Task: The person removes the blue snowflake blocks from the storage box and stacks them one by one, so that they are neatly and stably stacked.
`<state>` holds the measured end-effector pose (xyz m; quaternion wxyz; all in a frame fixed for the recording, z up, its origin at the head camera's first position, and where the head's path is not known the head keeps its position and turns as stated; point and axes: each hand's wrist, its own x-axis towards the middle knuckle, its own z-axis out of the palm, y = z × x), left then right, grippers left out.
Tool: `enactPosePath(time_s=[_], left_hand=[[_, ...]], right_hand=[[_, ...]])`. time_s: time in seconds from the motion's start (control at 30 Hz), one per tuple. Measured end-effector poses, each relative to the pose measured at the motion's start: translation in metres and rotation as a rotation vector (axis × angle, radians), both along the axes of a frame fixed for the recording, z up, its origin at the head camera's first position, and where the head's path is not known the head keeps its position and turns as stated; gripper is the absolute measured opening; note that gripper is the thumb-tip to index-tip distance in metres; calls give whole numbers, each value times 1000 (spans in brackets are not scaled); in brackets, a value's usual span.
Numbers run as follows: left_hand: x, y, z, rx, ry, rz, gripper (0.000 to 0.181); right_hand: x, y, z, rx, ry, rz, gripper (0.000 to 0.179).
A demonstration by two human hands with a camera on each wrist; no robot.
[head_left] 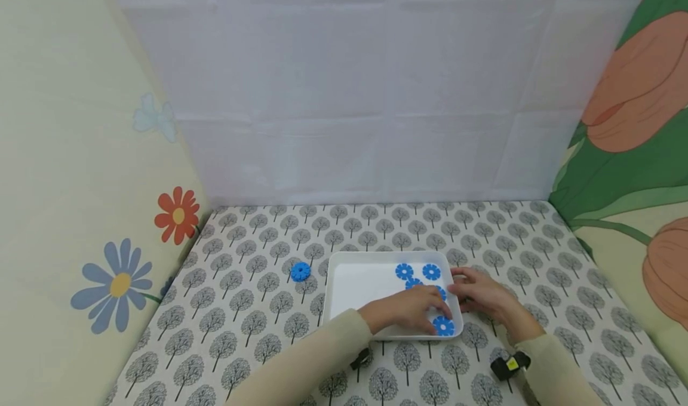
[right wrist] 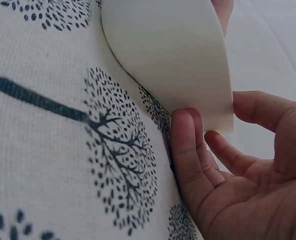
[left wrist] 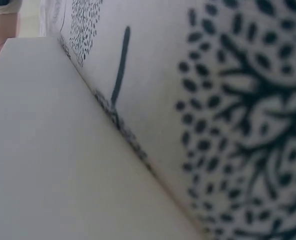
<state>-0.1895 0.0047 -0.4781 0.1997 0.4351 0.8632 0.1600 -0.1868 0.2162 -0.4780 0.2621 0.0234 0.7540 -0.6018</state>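
Note:
A white tray (head_left: 355, 257) holds several blue notched discs, shaped like flat snowflake pieces, in its right half. My left hand (head_left: 408, 309) reaches over the tray, fingers loosely bent and spread around the blue disc (head_left: 443, 326) in the near right corner. Whether the fingertips touch that disc is hard to make out. Part of another disc (head_left: 442, 292) is hidden behind this hand. At the tray's right side, my right hand (head_left: 484, 295) grips the wall; in the right wrist view its thumb (right wrist: 255, 106) meets the rim and its fingers lie against the outside.
Left of the tray, a thick blue piece (head_left: 300, 271), apparently stacked discs, lies on the tree-print tablecloth (head_left: 242, 298). A white sheet (head_left: 344, 95) hangs behind the table. Flower-painted panels (head_left: 107, 155) stand at both sides.

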Motion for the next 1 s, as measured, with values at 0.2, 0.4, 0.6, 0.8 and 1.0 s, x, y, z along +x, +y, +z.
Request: enactPosePath(time_s=[0.2,0.4,0.6,0.8,1.0], left_hand=[[0,3,0,-25,60,-50,42],[-1,2,-1,-19,77,-100,42],[-3,-1,0,7,36,-90,42],[-4,-8,9,43,-10,-20,41],[-5,-23,17,99,-15,72,42]], right_hand=[[0,1,-1,-7,9,3,66],[0,1,1,-3,14,6,67],[0,1,0,3,8,7,67],[-1,1,0,21,2,3,67],[-1,0,-2,32,0,-3,67]])
